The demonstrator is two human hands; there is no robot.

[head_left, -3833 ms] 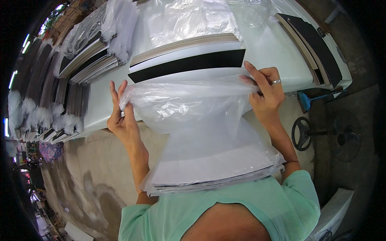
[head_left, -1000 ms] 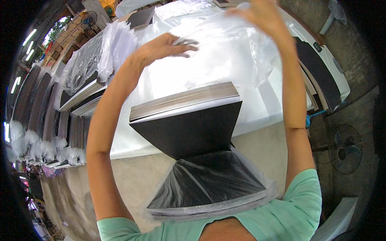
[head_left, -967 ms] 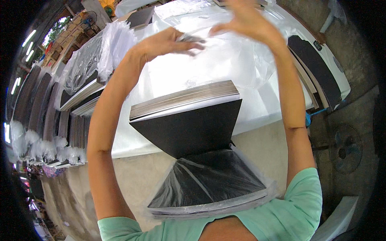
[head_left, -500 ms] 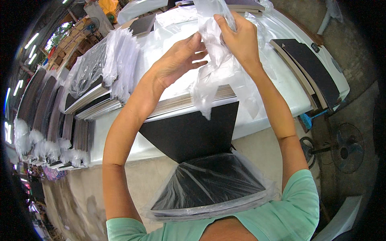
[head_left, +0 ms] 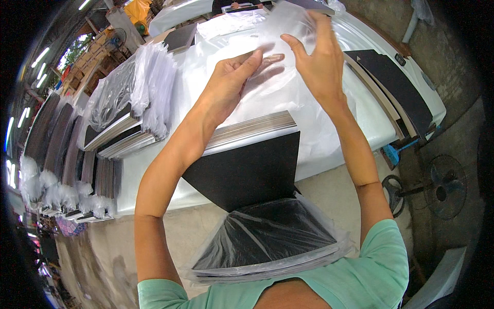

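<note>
A clear plastic film (head_left: 289,19), blurred by motion, hangs in the air above the table, beside the fingers of my right hand (head_left: 321,67). That hand is raised, its thumb standing apart and its smeared fingers stretched up. My left hand (head_left: 229,85) is lower, fingers stretched out over the pale plastic on the table; I cannot make out anything gripped in it. Below both hands a stack of boards (head_left: 252,129) shows its light edges, with a black board (head_left: 247,170) leaning down at its front. Closer to my body lies a black pack in clear plastic (head_left: 267,232).
Plastic-covered boards (head_left: 121,98) stand at the left, beside several rows of dark board stacks (head_left: 67,144). Black boards (head_left: 396,87) lie on the right of the white table (head_left: 370,121). A standing fan (head_left: 442,193) is at the lower right. Another person's hand shows at the far edge.
The crumpled plastic has gone from over the board stack, up and away. My right hand has swung slightly right, its thumb spreading. My left hand has moved slightly right and down.
</note>
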